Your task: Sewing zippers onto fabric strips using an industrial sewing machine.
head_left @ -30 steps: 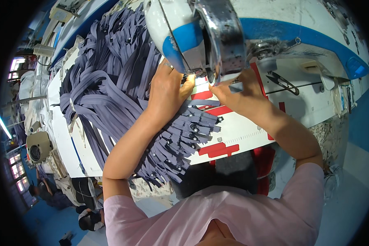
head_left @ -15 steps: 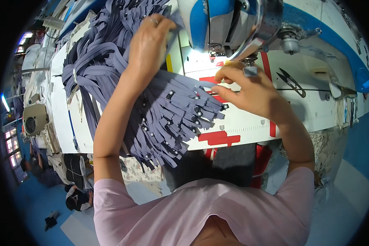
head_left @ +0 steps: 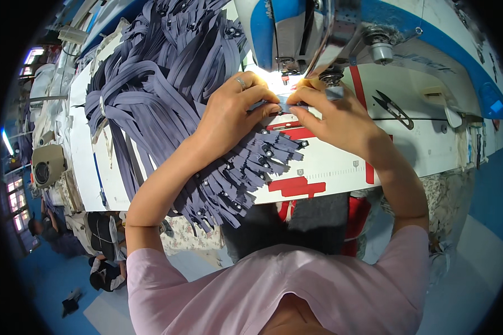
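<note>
Left hand and right hand, both nearly closed, pinch 1 blue-grey strip inward of the table's near edge; likely light, limp, best held by its ends.

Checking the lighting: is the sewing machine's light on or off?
On: white glare shows beneath the sewing machine, beside the left hand.

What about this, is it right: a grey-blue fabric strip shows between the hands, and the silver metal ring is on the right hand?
No: the head view shows the ring on the left hand; the strip is between it and the right hand.
</note>
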Tool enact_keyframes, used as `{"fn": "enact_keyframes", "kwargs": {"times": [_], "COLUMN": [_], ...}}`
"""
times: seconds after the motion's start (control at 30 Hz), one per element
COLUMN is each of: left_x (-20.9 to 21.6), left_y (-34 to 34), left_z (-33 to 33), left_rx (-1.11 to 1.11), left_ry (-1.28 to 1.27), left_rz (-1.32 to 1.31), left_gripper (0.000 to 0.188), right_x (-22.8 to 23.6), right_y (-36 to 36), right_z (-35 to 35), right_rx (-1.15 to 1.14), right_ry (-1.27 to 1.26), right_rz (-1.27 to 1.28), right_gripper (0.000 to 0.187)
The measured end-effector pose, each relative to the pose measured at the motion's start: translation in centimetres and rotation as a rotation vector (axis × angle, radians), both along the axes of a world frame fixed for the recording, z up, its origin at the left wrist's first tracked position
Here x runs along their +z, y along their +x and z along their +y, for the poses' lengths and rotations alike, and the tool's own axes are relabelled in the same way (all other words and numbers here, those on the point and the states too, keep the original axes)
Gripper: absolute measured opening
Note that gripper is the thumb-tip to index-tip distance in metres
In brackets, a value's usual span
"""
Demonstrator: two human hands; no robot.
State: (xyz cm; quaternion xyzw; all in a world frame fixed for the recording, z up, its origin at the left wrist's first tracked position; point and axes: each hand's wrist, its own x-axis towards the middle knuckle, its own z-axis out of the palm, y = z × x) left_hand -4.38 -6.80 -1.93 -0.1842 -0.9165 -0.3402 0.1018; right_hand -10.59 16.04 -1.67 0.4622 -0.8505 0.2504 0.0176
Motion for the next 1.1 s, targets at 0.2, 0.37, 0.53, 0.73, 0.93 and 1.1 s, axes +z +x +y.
{"fn": "enact_keyframes", "kwargs": {"times": [0.2,0.37,0.53,0.73,0.93,1.1], "left_x": [0.9,1.8,2.1,0.3,0.4,0.4], "left_y": [0.3,0.0,0.5,-0.2,-0.1,-0.2], "left_z": [1.2,1.8,3.3,3.0,3.0,2.9], "left_rx": [0.113,0.153,0.192,0.171,0.171,0.179], "left_ry": [-0.030,-0.066,-0.120,-0.094,-0.011,0.002], "left_rz": [-0.044,-0.166,-0.073,-0.067,-0.066,-0.121], "left_gripper": [0.014,0.015,0.012,0.011,0.012,0.012], "right_x": [1.3,-1.1,-0.9,0.3,-0.7,-0.5], "right_y": [0.8,0.3,0.3,0.4,0.4,-0.2], "right_z": [0.1,0.4,0.6,0.2,0.0,0.4], "right_rx": [-0.109,-0.024,-0.009,-0.145,-0.148,0.024], "right_ry": [-0.163,-0.089,-0.132,-0.179,-0.372,-0.205], "right_rz": [-0.145,0.076,0.087,-0.621,-0.662,0.099], "right_gripper": [0.015,0.017,0.019,0.013,0.009,0.011]}}
